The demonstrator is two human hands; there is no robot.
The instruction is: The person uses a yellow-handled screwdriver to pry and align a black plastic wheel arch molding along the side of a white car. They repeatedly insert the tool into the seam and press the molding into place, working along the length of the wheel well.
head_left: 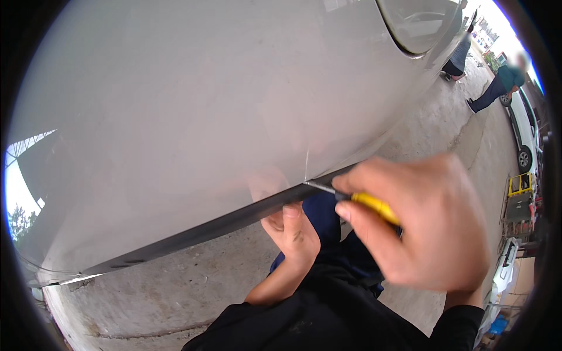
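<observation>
One yellow-handled tool (pixel 376 208) has its metal tip at the upper edge of the black strip (pixel 199 229). Right of that spot, the right hand (pixel 430 225) pinches the tool between thumb and fingers. At the strip's lower edge is the left hand's (pixel 295 237) thumb; whether it grips, I cannot tell. Above the strip spreads a pale car panel (pixel 205 105); below it, concrete floor (pixel 199 281).

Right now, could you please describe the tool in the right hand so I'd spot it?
Find the pale car panel, then the black strip along its lower edge. There, the right hand holds the slim-shafted tool, its yellow handle unlike anything beside it.
</observation>
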